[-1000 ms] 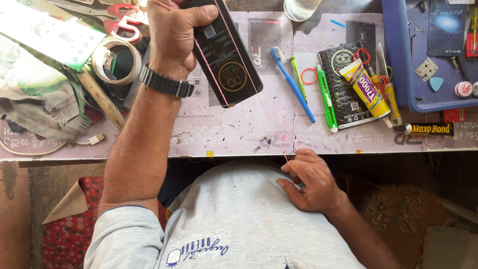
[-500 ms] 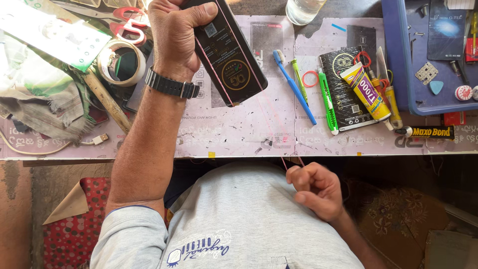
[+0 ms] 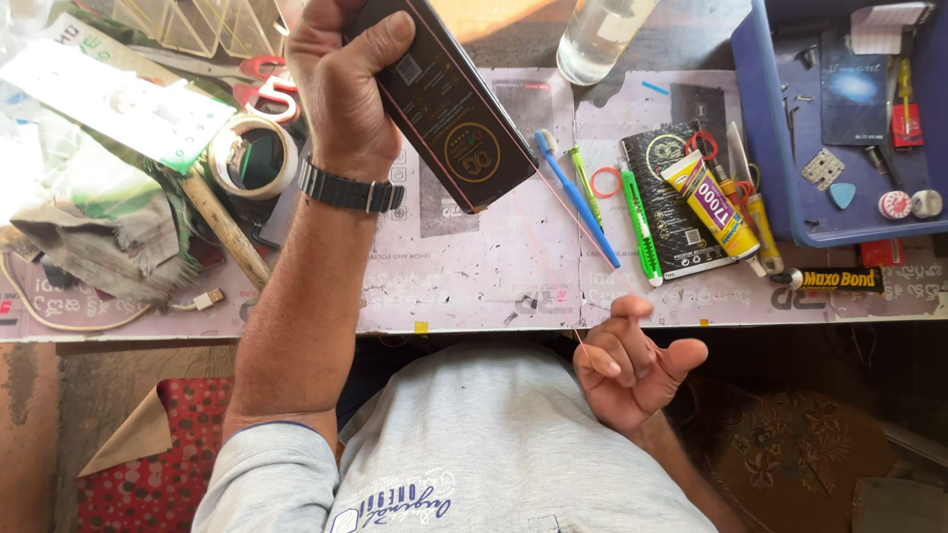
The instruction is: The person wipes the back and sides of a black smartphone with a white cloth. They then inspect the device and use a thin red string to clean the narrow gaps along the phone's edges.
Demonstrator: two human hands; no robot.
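My left hand (image 3: 341,94) grips a long black box (image 3: 449,114) with gold print and holds it tilted above the pale work mat (image 3: 474,266). A black watch is on that wrist. My right hand (image 3: 637,370) is below the table edge, in front of my grey shirt. Its thumb and forefinger pinch the end of a thin reddish strip (image 3: 565,209). The strip runs up to the box's lower corner, and the other fingers are spread.
A blue toothbrush (image 3: 578,197), green utility knife (image 3: 640,227), yellow glue tube (image 3: 711,202) and black notebook (image 3: 671,207) lie right of the box. A blue tray (image 3: 780,197) of small parts is far right. A tape roll (image 3: 252,158), red scissors (image 3: 265,84) and cloth (image 3: 89,247) are on the left, a glass bottle (image 3: 602,35) at the back.
My right hand has left the table edge and drawn back toward my body, turning palm up with the thin strip stretched from the box. The left hand still holds the box.
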